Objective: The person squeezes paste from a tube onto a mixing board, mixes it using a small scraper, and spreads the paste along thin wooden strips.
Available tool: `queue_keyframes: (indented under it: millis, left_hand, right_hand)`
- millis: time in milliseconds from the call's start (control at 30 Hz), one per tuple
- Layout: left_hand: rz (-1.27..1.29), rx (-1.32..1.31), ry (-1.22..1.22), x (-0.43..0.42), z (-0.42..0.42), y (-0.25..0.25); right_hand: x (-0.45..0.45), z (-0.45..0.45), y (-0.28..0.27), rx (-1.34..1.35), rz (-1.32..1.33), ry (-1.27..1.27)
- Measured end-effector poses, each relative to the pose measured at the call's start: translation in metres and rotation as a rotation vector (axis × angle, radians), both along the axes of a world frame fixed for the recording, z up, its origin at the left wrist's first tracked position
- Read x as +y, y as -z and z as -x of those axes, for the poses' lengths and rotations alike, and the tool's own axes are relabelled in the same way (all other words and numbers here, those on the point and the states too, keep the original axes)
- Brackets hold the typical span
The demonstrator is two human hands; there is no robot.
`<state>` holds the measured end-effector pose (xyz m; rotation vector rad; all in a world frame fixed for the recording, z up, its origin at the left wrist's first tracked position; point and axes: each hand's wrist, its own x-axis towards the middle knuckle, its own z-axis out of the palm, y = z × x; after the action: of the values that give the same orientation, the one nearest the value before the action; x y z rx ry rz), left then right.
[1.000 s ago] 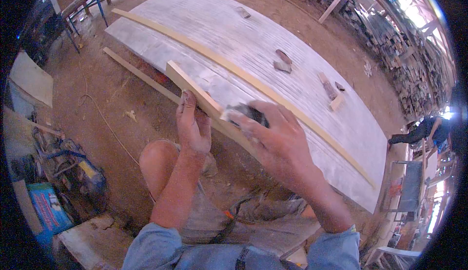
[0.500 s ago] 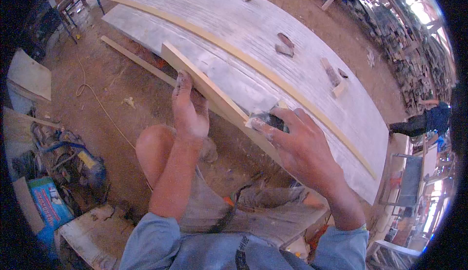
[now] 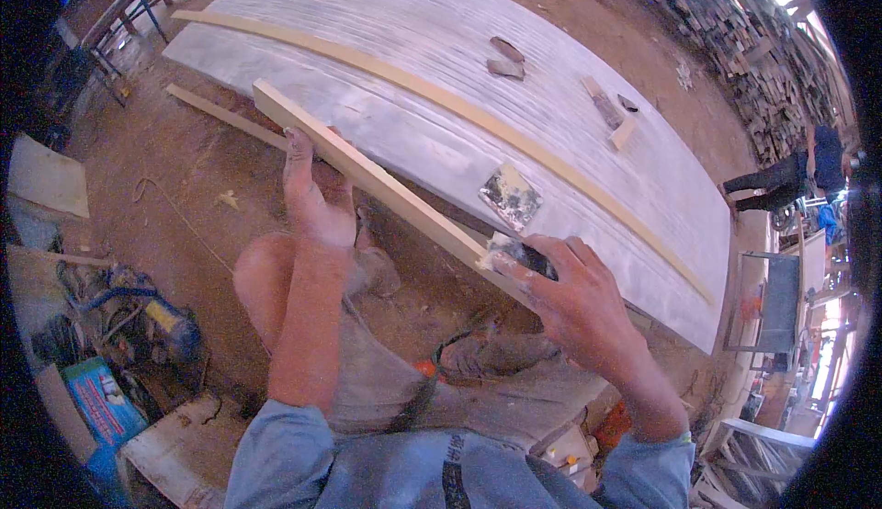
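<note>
My left hand (image 3: 315,195) is closed around a long pale wooden strip (image 3: 377,175), with the thumb on the near side. The strip slants from upper left to lower right above my lap. In my right hand (image 3: 579,296) is a dark putty scraper (image 3: 524,256) smeared with pale putty, its edge against the strip's right part. My fingers hide some of the scraper. Just beyond it, a square plate smeared with putty (image 3: 511,198) lies on the large whitish panel (image 3: 413,155).
Another long strip (image 3: 441,100) lies across the panel. Scraps of wood and sandpaper-like pieces (image 3: 505,59) rest farther back. Stacked wood (image 3: 735,68) and a person in dark clothes (image 3: 799,174) are at the right. Tools (image 3: 138,311) and a blue box (image 3: 101,403) stand at lower left.
The strip's far end and my left hand have shifted left in view. My right hand is slightly lower, and the putty-smeared plate behind it now shows.
</note>
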<state>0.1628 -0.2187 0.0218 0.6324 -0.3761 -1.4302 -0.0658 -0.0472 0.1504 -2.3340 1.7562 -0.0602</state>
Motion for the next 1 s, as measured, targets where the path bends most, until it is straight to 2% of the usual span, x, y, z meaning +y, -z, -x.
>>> queue_keyframes:
  millis: [100, 167, 200, 267, 367, 500, 567, 600, 667, 700, 767, 800, 867, 1000]
  left_hand:
    - [-0.030, 0.020, -0.019, 0.001, 0.002, -0.003]
    - [-0.017, 0.017, -0.012, 0.000, -0.001, -0.004]
    - [-0.021, 0.014, -0.013, 0.000, -0.002, -0.004]
    - [-0.005, 0.019, 0.007, 0.001, -0.002, -0.003]
    - [0.013, 0.018, -0.016, -0.002, -0.001, -0.002]
    - [-0.014, 0.043, 0.010, -0.001, -0.002, 0.000]
    - [0.043, 0.031, 0.022, -0.004, -0.002, 0.003]
    - [0.039, 0.034, 0.023, -0.004, -0.001, 0.002]
    - [0.033, 0.047, 0.013, -0.001, -0.001, -0.001]
    - [0.027, 0.043, 0.016, 0.000, -0.001, -0.001]
    - [-0.032, -0.028, -0.036, -0.002, -0.001, -0.002]
    - [-0.034, -0.031, -0.024, -0.003, 0.000, -0.002]
    - [0.012, -0.031, -0.022, -0.004, -0.001, -0.001]
    - [-0.002, -0.031, -0.102, -0.007, 0.002, 0.002]
  right_hand:
    - [0.007, 0.009, 0.004, -0.056, -0.005, 0.026]
    - [0.005, 0.010, 0.007, -0.368, -0.009, 0.148]
    - [0.003, 0.008, 0.010, -0.371, -0.013, 0.148]
    - [-0.001, -0.001, 0.017, -0.585, 0.046, 0.151]
    - [-0.004, -0.005, 0.038, -0.643, 0.027, 0.146]
    - [0.000, 0.004, 0.033, -0.601, -0.031, 0.199]
    - [0.002, 0.012, 0.025, -0.488, -0.259, 0.277]
    - [0.002, 0.014, 0.022, -0.484, -0.262, 0.280]
    - [0.000, 0.016, 0.019, -0.337, -0.046, 0.212]
    - [-0.004, 0.012, 0.015, -0.340, -0.051, 0.216]
    - [-0.016, 0.001, 0.006, -0.241, 0.096, 0.036]
    - [-0.021, -0.002, 0.006, -0.243, 0.095, 0.048]
    - [-0.029, -0.004, 0.006, -0.082, 0.188, -0.120]
    - [-0.030, 0.004, -0.001, -0.059, 0.096, -0.168]
